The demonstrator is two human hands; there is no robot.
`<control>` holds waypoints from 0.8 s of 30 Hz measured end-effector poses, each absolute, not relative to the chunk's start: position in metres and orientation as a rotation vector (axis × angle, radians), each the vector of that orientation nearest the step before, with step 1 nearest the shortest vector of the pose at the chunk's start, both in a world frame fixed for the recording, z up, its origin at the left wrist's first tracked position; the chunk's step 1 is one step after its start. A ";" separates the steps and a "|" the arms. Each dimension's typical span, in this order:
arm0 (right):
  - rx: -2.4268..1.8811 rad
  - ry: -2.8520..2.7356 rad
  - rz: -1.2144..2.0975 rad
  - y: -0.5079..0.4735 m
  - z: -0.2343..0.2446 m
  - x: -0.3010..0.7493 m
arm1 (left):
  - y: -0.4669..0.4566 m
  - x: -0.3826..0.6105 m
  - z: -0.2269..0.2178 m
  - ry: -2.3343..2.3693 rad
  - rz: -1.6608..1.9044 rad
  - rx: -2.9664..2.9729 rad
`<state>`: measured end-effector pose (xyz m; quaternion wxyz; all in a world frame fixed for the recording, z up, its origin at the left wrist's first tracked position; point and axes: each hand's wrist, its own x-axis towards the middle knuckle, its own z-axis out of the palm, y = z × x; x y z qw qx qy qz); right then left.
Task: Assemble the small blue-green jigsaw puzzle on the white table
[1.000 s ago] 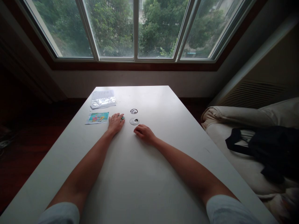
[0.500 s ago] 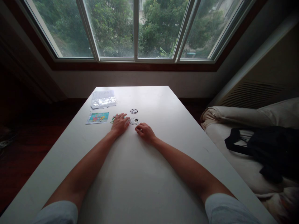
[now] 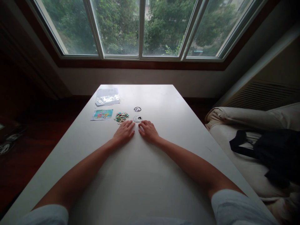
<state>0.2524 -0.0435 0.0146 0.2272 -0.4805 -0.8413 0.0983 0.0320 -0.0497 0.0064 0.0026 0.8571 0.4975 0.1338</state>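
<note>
My left hand (image 3: pixel 124 131) rests on the white table with its fingers spread and nothing in them, just in front of a small heap of colourful jigsaw pieces (image 3: pixel 122 117). Close to its fingertips lies a round, pale, flat object with a dark spot (image 3: pixel 137 119), whose kind I cannot make out. My right hand (image 3: pixel 148 130) is at the near right side of that round object, fingers loosely bent and apart, with nothing seen in them. Behind it lies a second round piece with a black-and-white picture (image 3: pixel 137 109).
A colourful picture sheet (image 3: pixel 103 114) lies left of the jigsaw pieces. Farther back, a clear plastic packet (image 3: pixel 107 97) covers papers on the table (image 3: pixel 152 181). To the right stands a light sofa (image 3: pixel 220 137) with a dark bag (image 3: pixel 274 150) on it.
My left hand has drawn back toward me and right, off the jigsaw pieces, which now show. My right hand has come slightly nearer the round object. The view has shifted a little.
</note>
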 end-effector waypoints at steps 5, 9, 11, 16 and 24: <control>-1.291 -2.530 0.238 -0.053 0.014 0.260 | -0.053 0.027 0.004 1.570 0.268 2.615; -1.342 -2.617 0.254 -0.063 0.015 0.272 | -0.061 0.028 0.003 1.561 0.232 2.591; -1.371 -2.634 0.266 -0.067 0.016 0.278 | -0.064 0.028 0.002 1.537 0.235 2.605; -1.384 -2.661 0.289 -0.069 0.019 0.283 | -0.065 0.028 0.006 1.519 0.221 2.627; -1.414 -2.660 0.270 -0.064 0.020 0.285 | -0.061 0.027 0.012 1.488 0.206 2.642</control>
